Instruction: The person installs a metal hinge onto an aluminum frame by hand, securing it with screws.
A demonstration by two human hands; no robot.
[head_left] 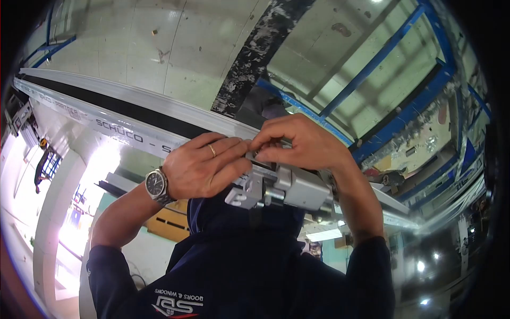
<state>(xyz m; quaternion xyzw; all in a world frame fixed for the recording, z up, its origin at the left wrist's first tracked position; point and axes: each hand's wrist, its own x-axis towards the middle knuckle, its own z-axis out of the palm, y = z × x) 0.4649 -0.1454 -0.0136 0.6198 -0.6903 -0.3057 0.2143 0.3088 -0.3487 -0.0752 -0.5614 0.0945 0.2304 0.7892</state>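
Observation:
A long white and black profile [119, 130] printed "SCHÜCO" runs across the view. My left hand [207, 165], with a ring and a wristwatch [156, 184], lies over it, fingers bent and close together. Beside it, my right hand [303, 143] is closed in a pinch, its fingertips meeting those of my left hand. Whatever lies between the fingertips is too small and hidden to name. Just below both hands, nearer my chest, is a silver metal fitting [305, 189] with a block-shaped body and a smaller bracket end.
Blue metal frames [372, 64] stand at the upper right. A black, paint-worn beam [249, 58] crosses the pale floor [133, 37]. At the right is a littered board [430, 143]. Bright light comes in at the left, past a pale column [61, 207].

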